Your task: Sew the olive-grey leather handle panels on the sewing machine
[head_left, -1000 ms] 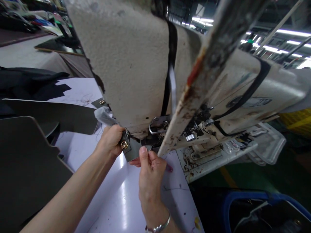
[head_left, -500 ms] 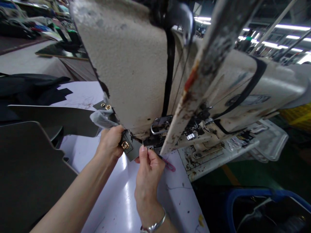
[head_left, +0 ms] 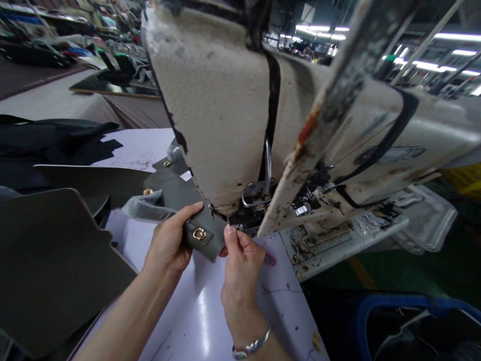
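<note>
My left hand [head_left: 169, 240] is closed round a grey leather piece [head_left: 205, 240] that carries a small gold buckle [head_left: 199, 233]. The piece lies just under the head of a worn cream sewing machine [head_left: 225, 110]. My right hand [head_left: 240, 260] pinches the piece's right edge close to the needle area [head_left: 244, 223]; a silver bracelet [head_left: 251, 346] sits on that wrist. More of the grey leather trails back to the left behind the left hand.
Large grey leather panels [head_left: 48, 260] lie at the left on the white table [head_left: 195, 311]. Black fabric [head_left: 48, 135] is piled at the far left. A pink mark [head_left: 269, 259] is on the table by the right hand. A blue bin [head_left: 413, 326] stands at the lower right.
The grey piece has come out leftward from under the machine head, so more of it and its buckle shows. Both hands shifted slightly right with the view.
</note>
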### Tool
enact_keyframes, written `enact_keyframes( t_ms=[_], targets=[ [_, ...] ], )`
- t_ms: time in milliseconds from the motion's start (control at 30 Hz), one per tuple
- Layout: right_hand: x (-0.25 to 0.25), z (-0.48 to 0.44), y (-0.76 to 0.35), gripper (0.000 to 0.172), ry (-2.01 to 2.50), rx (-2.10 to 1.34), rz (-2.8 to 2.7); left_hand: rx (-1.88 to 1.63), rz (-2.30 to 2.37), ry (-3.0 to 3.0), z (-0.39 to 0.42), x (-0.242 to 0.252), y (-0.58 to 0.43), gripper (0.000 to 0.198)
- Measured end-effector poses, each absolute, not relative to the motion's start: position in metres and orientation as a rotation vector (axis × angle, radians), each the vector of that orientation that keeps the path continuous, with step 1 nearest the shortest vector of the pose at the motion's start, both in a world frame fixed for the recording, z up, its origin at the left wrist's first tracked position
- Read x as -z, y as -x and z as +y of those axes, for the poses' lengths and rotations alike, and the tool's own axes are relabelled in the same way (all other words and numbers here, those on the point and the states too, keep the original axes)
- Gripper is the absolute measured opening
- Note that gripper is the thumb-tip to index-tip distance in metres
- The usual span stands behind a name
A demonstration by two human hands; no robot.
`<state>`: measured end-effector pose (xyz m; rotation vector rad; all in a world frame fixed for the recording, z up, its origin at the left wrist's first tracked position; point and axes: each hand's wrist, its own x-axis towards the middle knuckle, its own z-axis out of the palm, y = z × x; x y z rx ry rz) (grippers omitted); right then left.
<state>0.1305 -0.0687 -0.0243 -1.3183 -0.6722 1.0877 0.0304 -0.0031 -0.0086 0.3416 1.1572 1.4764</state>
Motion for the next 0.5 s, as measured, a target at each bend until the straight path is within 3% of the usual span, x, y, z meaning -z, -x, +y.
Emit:
enact_keyframes(
  t_ms=[367, 500],
  targets=[
    [0.021, -0.088, -0.168, 0.035, 1.284, -1.219, -0.894, -1.559, 1.312, 0.021, -0.067, -0.003, -0.062, 0.017],
    [0.015, -0.086, -0.184, 0.035, 1.313, -1.255, -0.933, -1.523, 1.349, 0.096, -0.086, -0.004, -0.078, 0.024]
  ],
)
